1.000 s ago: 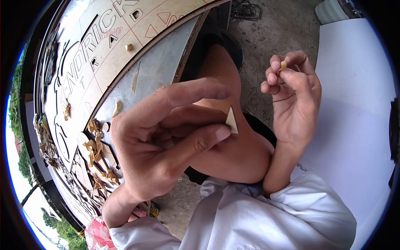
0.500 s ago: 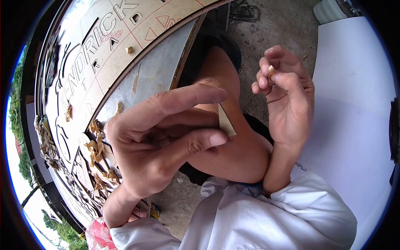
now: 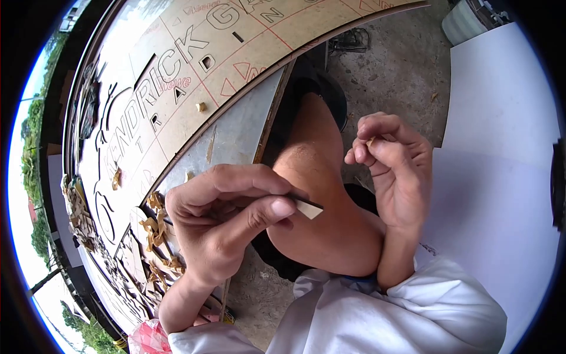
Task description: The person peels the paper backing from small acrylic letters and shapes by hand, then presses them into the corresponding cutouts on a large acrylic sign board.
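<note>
My left hand (image 3: 221, 215) is closed, thumb and fingers pinching a small flat cut piece (image 3: 310, 209) with a pale face and a dark edge. The piece is tilted, and part of it is hidden by my fingers. To its right, my right hand (image 3: 401, 171) is raised and closed, with a tiny tan scrap of peeled paper (image 3: 370, 141) between thumb and fingertips. The hands are apart, both above my bare leg (image 3: 321, 236).
On the left lies a large tan board (image 3: 236, 53) with cut-out letters and red lines. Curled paper peelings (image 3: 154, 230) and dark cut pieces (image 3: 132, 265) lie heaped beside it. A white sheet (image 3: 495, 194) stands at the right, and a white container (image 3: 466, 23) at the back.
My left hand has lowered slightly and turned the piece so that its edge shows more. My right hand has come down with the scrap. The view has shifted, showing more of the board.
</note>
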A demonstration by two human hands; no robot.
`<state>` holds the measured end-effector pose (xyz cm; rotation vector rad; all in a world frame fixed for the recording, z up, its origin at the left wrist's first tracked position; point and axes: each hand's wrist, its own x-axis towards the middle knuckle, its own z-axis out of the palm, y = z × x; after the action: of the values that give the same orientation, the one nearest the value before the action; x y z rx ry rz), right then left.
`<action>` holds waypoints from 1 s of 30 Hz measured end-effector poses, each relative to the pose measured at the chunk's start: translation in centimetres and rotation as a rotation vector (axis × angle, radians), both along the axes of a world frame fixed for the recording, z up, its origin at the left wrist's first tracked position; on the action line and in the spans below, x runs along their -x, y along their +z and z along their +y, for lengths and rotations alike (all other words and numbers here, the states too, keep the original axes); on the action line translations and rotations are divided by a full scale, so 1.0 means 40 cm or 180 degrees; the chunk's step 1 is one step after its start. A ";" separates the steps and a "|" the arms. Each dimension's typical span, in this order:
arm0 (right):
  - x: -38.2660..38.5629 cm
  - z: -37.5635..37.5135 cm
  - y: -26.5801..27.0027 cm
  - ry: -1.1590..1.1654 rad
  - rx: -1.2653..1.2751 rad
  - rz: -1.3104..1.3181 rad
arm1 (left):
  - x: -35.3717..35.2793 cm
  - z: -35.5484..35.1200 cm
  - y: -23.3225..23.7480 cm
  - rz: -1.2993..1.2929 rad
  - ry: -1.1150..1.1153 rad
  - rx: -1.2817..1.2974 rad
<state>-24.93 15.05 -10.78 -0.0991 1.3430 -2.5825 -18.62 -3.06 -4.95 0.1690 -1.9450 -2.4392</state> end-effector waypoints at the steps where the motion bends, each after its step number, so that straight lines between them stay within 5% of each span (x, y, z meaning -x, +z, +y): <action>1: 0.000 0.002 0.006 0.0084 -0.0021 -0.0148 | 0.005 0.001 0.010 -0.0063 0.0125 -0.0018; 5: 0.010 0.011 0.000 0.0469 0.0149 -0.0010 | 0.041 -0.003 0.025 -0.0135 0.0656 0.0215; 14: 0.032 0.058 -0.013 0.0597 0.0361 -0.0409 | 0.367 -0.051 0.037 0.0272 0.0105 0.2160; 21: 0.053 0.091 -0.008 0.0579 0.0134 -0.0598 | 0.705 -0.070 -0.032 0.0488 -0.0023 0.2344; 30: 0.080 0.117 -0.047 0.0174 0.0368 -0.0330 | 0.767 -0.074 -0.033 0.0260 -0.0392 0.2536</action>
<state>-28.14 19.74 -12.68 -0.0204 1.1399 -2.5802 -49.29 -6.02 -6.27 -0.0685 -2.7449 -1.4979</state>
